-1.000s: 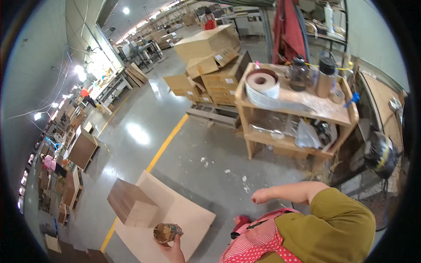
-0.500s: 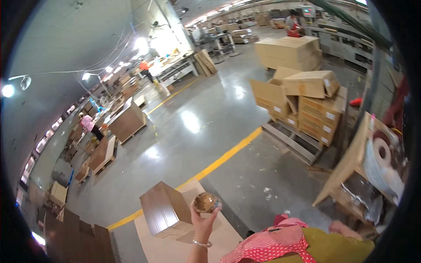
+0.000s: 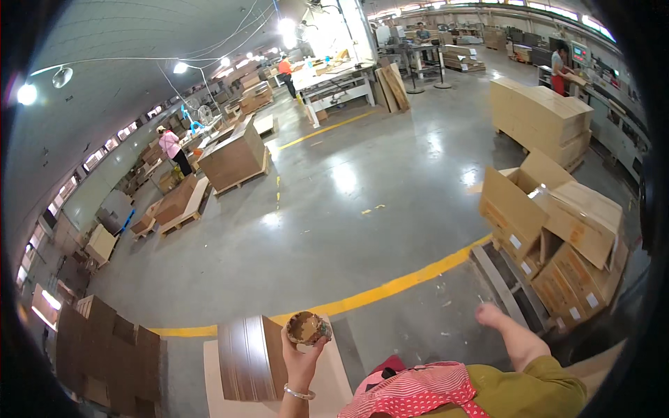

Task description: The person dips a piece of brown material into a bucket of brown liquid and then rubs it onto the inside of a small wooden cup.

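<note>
My left hand point(image 3: 301, 364), with a bracelet at the wrist, is raised in front of me. Its fingers and thumb are wrapped round a small bowl-like container point(image 3: 306, 329) with a rough, stained rim and patchy brown inside. Just beside and below that hand is a stack of brown wood-look panels point(image 3: 244, 359) on a flat cardboard sheet point(image 3: 211, 380). Out to the right, my right hand point(image 3: 490, 315) is closed, its arm stretched over the floor. A tiny pale tip shows at its fingers, too small to name.
Open cardboard boxes point(image 3: 578, 216) lean on a pallet point(image 3: 503, 282) at the right. Behind them stand more cartons point(image 3: 536, 115). A yellow line point(image 3: 390, 287) crosses the floor. Dark brown panels point(image 3: 104, 348) stand at the left. Several people work farther off, one in pink point(image 3: 169, 144).
The view has swung to the right and levelled. My right arm has stretched out over the floor, its hand closed. My left hand still holds the container, its inside now turned more toward me.
</note>
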Available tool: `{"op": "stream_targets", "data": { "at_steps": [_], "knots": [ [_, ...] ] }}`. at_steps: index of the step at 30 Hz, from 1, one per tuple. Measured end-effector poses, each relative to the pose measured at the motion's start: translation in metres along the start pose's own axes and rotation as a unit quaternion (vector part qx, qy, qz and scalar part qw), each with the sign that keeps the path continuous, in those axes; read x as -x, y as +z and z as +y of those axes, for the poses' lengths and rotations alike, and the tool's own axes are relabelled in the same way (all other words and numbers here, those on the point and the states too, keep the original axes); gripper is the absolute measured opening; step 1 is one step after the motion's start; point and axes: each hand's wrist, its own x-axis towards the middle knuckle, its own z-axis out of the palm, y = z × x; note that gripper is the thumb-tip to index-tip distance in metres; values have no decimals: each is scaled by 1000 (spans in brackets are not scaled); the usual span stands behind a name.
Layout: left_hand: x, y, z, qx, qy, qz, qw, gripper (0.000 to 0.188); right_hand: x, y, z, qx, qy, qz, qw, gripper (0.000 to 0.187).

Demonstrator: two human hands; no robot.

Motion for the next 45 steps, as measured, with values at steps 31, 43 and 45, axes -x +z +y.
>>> {"op": "stream_targets", "data": {
  "at_steps": [31,43,45],
  "knots": [
    [-851,171,-145,-37,-9,65,997,65,-816,-104,-513,39,-141,-75,986,29],
    [-1212,193,-196,-55,8,-10,998,71,-1005,-35,-562,122,-147,-272,943,31],
    [-1274,189,-204,-41,8,-2,999,71,-1052,-2,-430,47,13,-269,962,26]
  ]
}}
